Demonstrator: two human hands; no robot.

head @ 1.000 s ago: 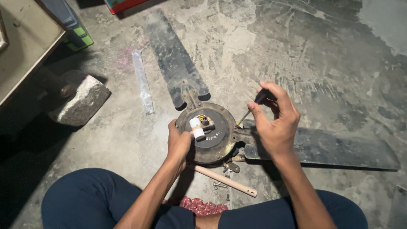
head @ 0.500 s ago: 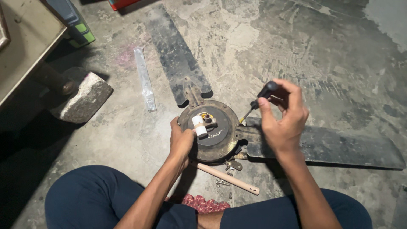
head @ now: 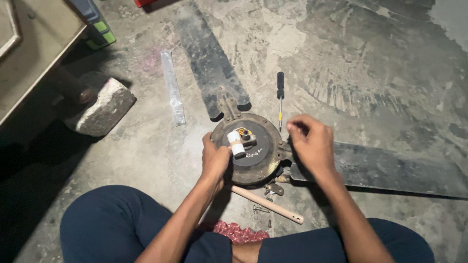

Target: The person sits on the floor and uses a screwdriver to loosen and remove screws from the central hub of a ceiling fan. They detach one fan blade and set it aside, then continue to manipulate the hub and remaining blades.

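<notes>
A round, rusty ceiling fan motor [head: 256,158] lies on the concrete floor between my knees, with a white cylinder part [head: 236,142] and wires at its centre. My left hand [head: 214,160] grips the motor's left rim, thumb by the white part. My right hand [head: 312,143] hovers just right of the motor, fingers pinched together with nothing visible in them. A black-handled screwdriver [head: 280,97] lies on the floor just beyond the motor. One dark fan blade [head: 207,58] runs up from the motor and another [head: 390,168] stretches right.
A pale rod [head: 268,204], loose screws [head: 261,209] and a small bracket [head: 274,188] lie near my legs. A stone block [head: 102,107] and a clear plastic sleeve [head: 173,87] sit to the left. A table edge [head: 39,63] is at top left.
My right hand held the screwdriver above the motor's right edge; the screwdriver now lies on the floor and the hand has come down beside the motor.
</notes>
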